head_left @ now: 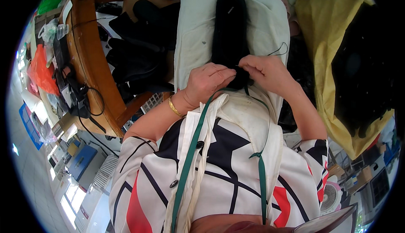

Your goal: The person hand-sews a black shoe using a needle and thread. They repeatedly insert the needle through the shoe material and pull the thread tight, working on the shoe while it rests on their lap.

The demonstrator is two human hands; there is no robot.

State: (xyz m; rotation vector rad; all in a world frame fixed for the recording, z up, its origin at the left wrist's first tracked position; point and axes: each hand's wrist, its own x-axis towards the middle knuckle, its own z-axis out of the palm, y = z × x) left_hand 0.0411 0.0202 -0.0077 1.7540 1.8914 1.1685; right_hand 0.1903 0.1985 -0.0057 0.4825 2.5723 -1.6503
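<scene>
A long black cloth shoe (230,30) lies on a white cloth (194,26) over my lap, its rounded end pointing away from me. A small pale mark shows near that end. My left hand (211,79) is closed at the shoe's near end, thumb and fingers pinching its edge. Opposite it, my right hand (265,72) pinches a thin needle (238,66), whose tip points at the shoe. A dark thread (282,47) loops out beyond the right hand. Between the hands, the exact spot being worked is partly hidden by the fingers.
On the left, a wooden stool or bench (90,60) stands beside a pile of black shoe pieces (139,55). To the right, a yellow sack (322,51) holds black items (363,72). Green apron straps (192,153) hang over my chest. A pink fan (331,197) stands lower right.
</scene>
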